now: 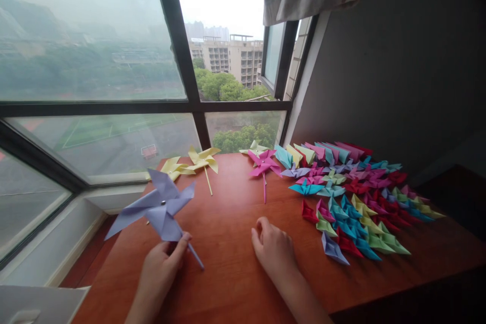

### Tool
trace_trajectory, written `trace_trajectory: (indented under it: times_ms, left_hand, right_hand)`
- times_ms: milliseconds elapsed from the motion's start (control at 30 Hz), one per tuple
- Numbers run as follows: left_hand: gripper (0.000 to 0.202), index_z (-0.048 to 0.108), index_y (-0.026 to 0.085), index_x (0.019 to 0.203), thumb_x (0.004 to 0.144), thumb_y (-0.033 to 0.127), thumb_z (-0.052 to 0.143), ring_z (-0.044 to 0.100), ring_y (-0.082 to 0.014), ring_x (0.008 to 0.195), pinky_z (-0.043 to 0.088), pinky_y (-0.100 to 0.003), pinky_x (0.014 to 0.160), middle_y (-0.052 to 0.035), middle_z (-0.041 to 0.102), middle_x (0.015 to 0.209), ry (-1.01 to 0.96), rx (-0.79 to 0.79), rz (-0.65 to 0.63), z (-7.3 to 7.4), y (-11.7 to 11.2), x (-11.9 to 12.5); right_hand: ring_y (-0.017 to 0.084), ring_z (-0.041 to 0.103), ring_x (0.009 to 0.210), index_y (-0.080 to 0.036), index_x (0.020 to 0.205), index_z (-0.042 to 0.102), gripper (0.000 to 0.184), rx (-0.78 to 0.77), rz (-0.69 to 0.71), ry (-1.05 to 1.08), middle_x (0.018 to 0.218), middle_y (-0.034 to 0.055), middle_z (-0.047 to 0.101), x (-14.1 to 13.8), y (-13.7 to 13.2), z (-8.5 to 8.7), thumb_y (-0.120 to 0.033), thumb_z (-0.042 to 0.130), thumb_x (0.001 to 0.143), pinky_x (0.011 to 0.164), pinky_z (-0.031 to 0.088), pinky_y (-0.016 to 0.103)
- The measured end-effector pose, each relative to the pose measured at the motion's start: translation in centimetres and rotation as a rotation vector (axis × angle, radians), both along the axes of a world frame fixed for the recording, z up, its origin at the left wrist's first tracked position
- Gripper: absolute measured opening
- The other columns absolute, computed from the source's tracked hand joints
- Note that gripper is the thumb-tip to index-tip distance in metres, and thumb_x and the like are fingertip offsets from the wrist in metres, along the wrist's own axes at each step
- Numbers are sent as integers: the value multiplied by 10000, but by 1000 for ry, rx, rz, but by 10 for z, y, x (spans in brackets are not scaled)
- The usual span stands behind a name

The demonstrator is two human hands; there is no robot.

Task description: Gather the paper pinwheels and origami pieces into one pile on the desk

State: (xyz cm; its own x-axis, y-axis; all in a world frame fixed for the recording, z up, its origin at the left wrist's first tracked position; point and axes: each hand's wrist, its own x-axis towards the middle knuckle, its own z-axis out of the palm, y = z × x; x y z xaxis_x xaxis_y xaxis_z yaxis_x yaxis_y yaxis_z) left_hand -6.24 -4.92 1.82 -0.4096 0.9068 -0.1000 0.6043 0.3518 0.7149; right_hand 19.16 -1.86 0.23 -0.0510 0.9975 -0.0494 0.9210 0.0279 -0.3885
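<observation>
The left hand (161,262) pinches the purple pinwheel (167,215) by its stick (196,256), thumb against fingers, holding it upright and tilted over the left of the table (231,288). The right hand (276,247) is loosely curled at or just above the tabletop, touching no pinwheel; whether anything small sits inside the curl cannot be told. The step in hand looks like handling this one pinwheel; the next move calls for a steady pinch and fingers clear of the blades.

The fingers hide the upper stick, and whether they also press the lowest blade is unclear. Right of the hands, the folded papers (343,242) crowd and overlap, so single ones are hard to count. Farther off, one yellow pinwheel (172,166) is partly covered by the purple one, and the green pinwheel (255,148) by the pink pinwheel (259,165).
</observation>
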Motion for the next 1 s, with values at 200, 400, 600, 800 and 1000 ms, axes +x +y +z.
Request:
trace_trajectory:
  times_ms: [200,400,600,800,1000]
  left_hand:
    - [446,668,233,710,779,617,451,697,-329,707,439,-323,585,-73,723,658,384,-162,63,12,-15,-52]
    - [407,676,272,730,843,578,434,715,-294,738,453,-294,597,-45,742,700,423,-251,-46,19,-34,-51]
    - [323,671,277,718,829,510,477,703,-275,694,437,-281,579,-32,727,673,451,-204,-46,20,-33,-43]
    - [352,653,273,785,882,503,404,692,-271,709,385,-289,578,-36,725,728,510,-133,-45,14,-29,-25]
    - [345,633,267,748,891,510,435,644,-199,630,370,-259,574,-3,703,708,413,16,-183,8,-19,7]
  right_hand:
    - [244,714,857,-176,1026,578,224,13,-131,-146,962,119,716,10,53,9,-376,501,961,673,463,297]
    - [277,712,904,-128,1068,580,269,-10,-216,-158,962,169,713,5,97,12,-359,501,956,750,503,346]
    - [276,707,932,-111,1010,646,234,-27,-229,-123,977,192,714,12,116,9,-242,468,935,751,490,326]
    - [211,703,860,-163,1012,642,226,3,-199,-72,907,102,729,16,106,6,-272,451,957,702,445,260]
    - [182,688,850,-192,1014,651,201,39,-45,-2,907,70,727,-11,104,8,-304,497,949,693,418,235]
